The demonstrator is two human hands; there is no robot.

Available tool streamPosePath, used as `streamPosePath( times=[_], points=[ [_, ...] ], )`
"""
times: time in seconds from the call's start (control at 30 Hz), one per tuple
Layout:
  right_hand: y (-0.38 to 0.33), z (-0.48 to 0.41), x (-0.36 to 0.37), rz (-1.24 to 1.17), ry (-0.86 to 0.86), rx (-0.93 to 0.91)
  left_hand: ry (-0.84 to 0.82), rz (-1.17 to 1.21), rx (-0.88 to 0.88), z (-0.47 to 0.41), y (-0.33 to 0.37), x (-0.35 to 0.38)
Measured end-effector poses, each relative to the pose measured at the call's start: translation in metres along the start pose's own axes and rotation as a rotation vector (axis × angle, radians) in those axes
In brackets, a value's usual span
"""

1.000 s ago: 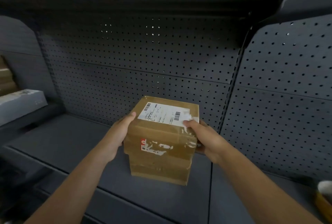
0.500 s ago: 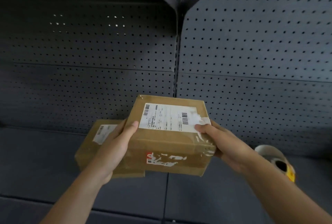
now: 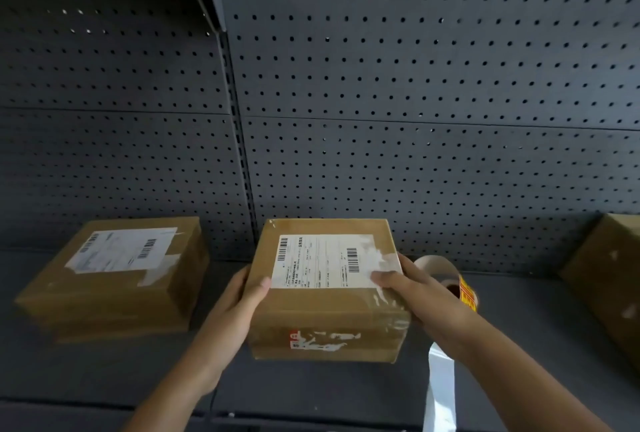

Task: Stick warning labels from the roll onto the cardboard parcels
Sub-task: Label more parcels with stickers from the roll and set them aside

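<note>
Now | left hand (image 3: 242, 307) and right hand (image 3: 419, 293) clasp the parcel (image 3: 329, 307) by its sides | label roll (image 3: 443, 270) just right of parcel | right hand nearer

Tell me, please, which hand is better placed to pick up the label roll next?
Right, likely: the label roll sits just beyond the right hand, while the left hand holds the parcel on its opposite side.

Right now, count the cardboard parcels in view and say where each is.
3. The left parcel sits on the shelf; the middle parcel is gripped between the left hand and right hand; the right parcel is cut off by the frame edge. Others may lie unseen.
</note>
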State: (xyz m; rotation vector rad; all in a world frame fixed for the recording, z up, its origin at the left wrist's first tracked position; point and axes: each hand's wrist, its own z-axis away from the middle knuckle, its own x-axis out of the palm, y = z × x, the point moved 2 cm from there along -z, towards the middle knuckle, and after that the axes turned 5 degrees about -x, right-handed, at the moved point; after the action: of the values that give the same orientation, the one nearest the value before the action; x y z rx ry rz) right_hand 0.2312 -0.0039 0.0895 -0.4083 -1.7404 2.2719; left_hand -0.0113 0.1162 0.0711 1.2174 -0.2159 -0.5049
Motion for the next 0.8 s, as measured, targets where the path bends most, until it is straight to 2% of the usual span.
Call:
streamPosePath(
  times=[0.33,0.57,0.63,0.67,0.73,0.8],
  points=[
    [0.034,-0.011,-0.011,-0.008,-0.002,0.077,0.022,-0.050,-0.057,-0.012,-0.024,0.018],
    [0.040,-0.008,-0.016,0.062,0.015,0.028,0.052,-0.077,-0.022,-0.018,-0.031,0.023],
    [0.039,-0.002,-0.028,0.123,0.111,-0.054,0.066,-0.096,0.005,-0.017,-0.031,0.024],
    [0.040,0.004,-0.038,0.164,0.211,-0.107,0.086,-0.138,0.036,-0.016,-0.031,0.023],
    [0.046,0.018,-0.061,0.244,0.446,-0.205,0.176,-0.326,0.192,-0.015,-0.029,0.019],
    [0.066,0.032,-0.083,0.280,0.620,-0.199,0.279,-0.510,0.402,-0.010,-0.023,0.018]
  ],
)
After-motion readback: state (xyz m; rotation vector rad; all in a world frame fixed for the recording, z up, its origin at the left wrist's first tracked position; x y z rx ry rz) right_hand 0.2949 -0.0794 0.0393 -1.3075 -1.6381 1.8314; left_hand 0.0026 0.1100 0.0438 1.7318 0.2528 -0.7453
